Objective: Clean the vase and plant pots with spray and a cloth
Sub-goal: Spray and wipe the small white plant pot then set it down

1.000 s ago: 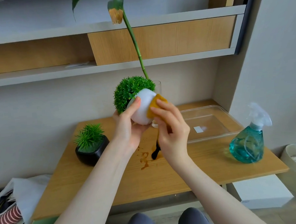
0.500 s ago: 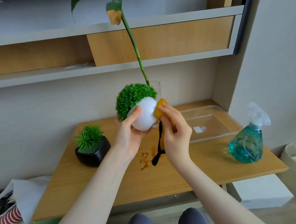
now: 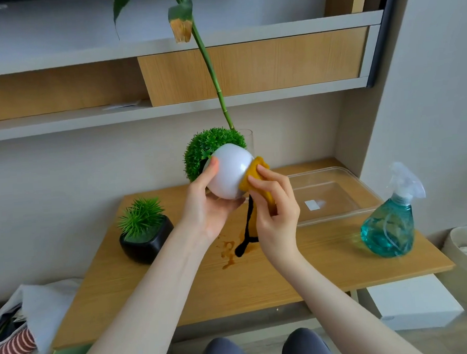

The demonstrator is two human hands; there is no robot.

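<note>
My left hand [image 3: 205, 205] grips a round white pot [image 3: 229, 174] with a green ball plant [image 3: 206, 148], tilted up above the table. My right hand [image 3: 276, 212] holds a mustard-yellow cloth [image 3: 253, 173] against the pot's right side; a black loop [image 3: 246, 230] dangles from the cloth. Behind the pot stands a clear glass vase [image 3: 248, 141] with a tall green stalk [image 3: 210, 69], mostly hidden. A black pot [image 3: 146, 238] with a spiky green plant sits on the table at the left. The teal spray bottle [image 3: 390, 220] stands at the right.
A wooden table [image 3: 273, 277] carries a brown spill stain [image 3: 228, 251] near its middle. A clear plastic tray [image 3: 333, 193] lies at the back right. Shelves [image 3: 169, 109] run along the wall. A bin [image 3: 466, 256] stands at the far right, folded fabrics [image 3: 16, 337] at the lower left.
My right hand has slid the cloth from the pot's front face round to its right side. My left hand has turned the pot slightly.
</note>
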